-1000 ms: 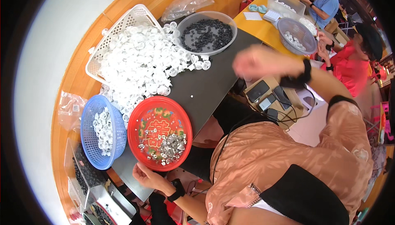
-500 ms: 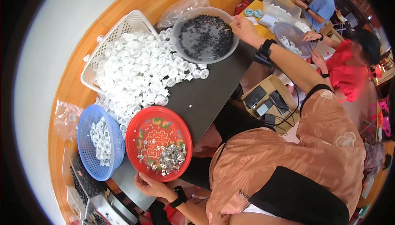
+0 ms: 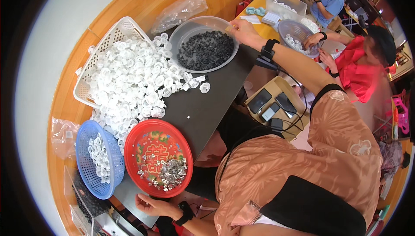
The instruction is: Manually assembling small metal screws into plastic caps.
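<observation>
My right hand [image 3: 245, 32] is closed on the rim of a clear plastic bowl [image 3: 185, 34] at the far side of the dark table. Small black pieces [image 3: 205, 50] lie gathered in the bowl. My left hand [image 3: 152, 205] is just below a round red tray [image 3: 146, 143] with a gold pattern, fingers loosely apart and nothing in them. Small silver metal pieces [image 3: 173, 173] lie in the tray's lower right part. Left of the tray stands a blue perforated basket [image 3: 116, 160] with white plastic pieces inside.
White round plastic pieces [image 3: 129, 76] spill from a tipped white basket [image 3: 80, 90] across the table [image 3: 203, 113]. A plastic bag [image 3: 179, 13] lies behind the bowl. A cardboard box [image 3: 255, 117] with phones and cables sits near my body. Co-workers sit at the upper right.
The black pieces have gone from spread out to a denser heap in the bowl. My left hand has come away from the red tray's edge. The view has shifted slightly.
</observation>
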Demonstrator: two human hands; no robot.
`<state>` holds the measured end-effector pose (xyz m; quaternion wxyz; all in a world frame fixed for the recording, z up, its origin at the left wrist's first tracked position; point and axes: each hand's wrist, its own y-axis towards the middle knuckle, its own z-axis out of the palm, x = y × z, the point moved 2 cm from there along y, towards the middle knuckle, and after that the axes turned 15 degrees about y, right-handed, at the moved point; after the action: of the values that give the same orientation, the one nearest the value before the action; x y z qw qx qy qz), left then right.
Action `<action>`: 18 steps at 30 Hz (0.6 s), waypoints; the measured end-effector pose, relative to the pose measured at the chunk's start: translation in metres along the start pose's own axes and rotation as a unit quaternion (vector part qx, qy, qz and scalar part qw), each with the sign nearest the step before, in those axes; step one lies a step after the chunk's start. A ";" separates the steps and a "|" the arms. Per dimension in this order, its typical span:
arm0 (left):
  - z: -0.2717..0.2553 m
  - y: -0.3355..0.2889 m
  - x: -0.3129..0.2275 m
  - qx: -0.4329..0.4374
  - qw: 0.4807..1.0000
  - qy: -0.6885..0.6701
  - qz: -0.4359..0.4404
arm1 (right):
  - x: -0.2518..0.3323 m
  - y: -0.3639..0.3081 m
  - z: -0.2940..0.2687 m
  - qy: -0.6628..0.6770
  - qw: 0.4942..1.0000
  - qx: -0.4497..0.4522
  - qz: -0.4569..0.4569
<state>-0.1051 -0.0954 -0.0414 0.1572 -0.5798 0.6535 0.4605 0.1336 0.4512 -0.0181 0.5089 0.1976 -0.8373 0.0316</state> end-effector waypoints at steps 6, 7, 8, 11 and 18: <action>-0.066 0.004 -0.083 0.110 0.984 -0.139 -0.005 | 0.031 -0.018 0.002 -0.111 0.945 -0.078 -0.297; -0.077 0.007 -0.091 0.180 0.946 -0.267 0.031 | 0.039 -0.017 -0.003 -0.114 0.945 -0.072 -0.299; -0.087 0.003 -0.119 0.269 0.863 -0.424 0.057 | 0.046 -0.014 0.001 -0.139 0.950 0.019 -0.278; -0.094 -0.008 -0.194 0.410 0.730 -0.535 0.113 | 0.037 0.000 0.018 -0.199 0.939 0.136 -0.246; -0.088 -0.007 -0.250 0.475 0.486 -0.733 0.020 | 0.061 -0.001 0.060 -0.031 0.967 0.246 0.053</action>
<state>-0.0006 -0.0102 0.1868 0.8216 0.1435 0.4329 0.3421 0.0588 0.4173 0.0054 0.4164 0.2724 -0.8283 0.2576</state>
